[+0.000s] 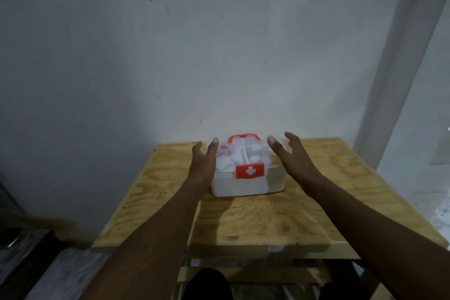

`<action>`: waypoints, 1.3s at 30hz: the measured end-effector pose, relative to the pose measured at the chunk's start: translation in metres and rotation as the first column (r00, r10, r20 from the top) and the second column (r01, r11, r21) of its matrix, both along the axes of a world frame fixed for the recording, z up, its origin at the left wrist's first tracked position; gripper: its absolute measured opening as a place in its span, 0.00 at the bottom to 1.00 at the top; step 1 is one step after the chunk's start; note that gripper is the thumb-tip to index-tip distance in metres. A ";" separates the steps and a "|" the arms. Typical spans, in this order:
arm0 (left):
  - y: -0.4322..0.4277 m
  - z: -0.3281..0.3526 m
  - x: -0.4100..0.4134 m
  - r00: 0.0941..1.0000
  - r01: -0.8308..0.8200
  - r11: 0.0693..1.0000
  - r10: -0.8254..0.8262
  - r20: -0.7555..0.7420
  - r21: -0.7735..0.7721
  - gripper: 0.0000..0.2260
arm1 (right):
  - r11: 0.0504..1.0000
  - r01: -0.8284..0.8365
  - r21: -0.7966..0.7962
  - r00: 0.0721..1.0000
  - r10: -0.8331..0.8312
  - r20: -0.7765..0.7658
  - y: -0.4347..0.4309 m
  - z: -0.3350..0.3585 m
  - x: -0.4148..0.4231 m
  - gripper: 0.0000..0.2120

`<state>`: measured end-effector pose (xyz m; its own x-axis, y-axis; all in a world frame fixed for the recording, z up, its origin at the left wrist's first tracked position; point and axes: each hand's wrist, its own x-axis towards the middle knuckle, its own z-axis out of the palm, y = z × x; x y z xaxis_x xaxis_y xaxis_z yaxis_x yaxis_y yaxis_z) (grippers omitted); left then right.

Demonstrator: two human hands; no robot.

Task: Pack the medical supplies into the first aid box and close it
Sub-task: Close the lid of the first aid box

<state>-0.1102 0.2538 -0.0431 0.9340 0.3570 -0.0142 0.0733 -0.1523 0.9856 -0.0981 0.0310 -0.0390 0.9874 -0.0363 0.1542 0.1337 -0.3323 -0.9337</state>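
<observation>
A white first aid box [246, 184] stands on the far middle of a wooden table [267, 221]. Its clear lid is down, with a red handle [244, 138] on top and a red latch with a white cross [250, 171] at the front. Several white and pink supplies show through the lid. My left hand [203, 165] hovers at the box's left side, fingers spread. My right hand [289, 156] hovers at the box's right side, fingers spread. Neither hand holds anything, and I cannot tell whether they touch the box.
A grey-white wall [219, 56] rises right behind the table. A white door frame [399, 80] runs up on the right. Wooden slats [243, 273] lie under the table top. My dark-clad knee [209, 285] is at the bottom edge.
</observation>
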 end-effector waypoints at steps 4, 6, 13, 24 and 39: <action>-0.012 -0.004 -0.005 0.998 -0.065 0.997 0.065 0.012 -0.032 0.35 | 0.992 0.025 0.123 0.997 -0.016 -0.072 0.005 -0.008 0.002 0.39; -0.018 0.001 -0.003 0.999 -0.048 0.999 0.047 -0.006 -0.017 0.37 | 0.991 0.068 0.117 0.996 -0.062 -0.060 0.001 -0.005 0.003 0.39; -0.061 0.010 0.009 0.998 0.067 0.996 -0.066 -0.015 0.056 0.37 | 0.983 0.170 0.064 0.985 -0.170 -0.011 -0.046 0.009 0.003 0.44; -0.093 -0.002 0.009 0.992 0.117 0.966 -0.125 0.023 0.229 0.36 | 0.965 0.248 -0.087 0.968 -0.242 0.071 -0.071 -0.006 -0.004 0.36; -0.078 -0.029 0.002 0.740 -0.327 0.199 -0.554 0.381 0.924 0.31 | 0.542 0.523 -0.658 0.694 0.177 0.697 -0.069 -0.034 -0.017 0.35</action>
<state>-0.1083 0.1757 -0.0726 0.5828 -0.4348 0.6866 -0.4747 -0.8678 -0.1466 -0.1155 -0.0379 -0.0730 0.5903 0.2822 0.7562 0.3811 -0.9233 0.0470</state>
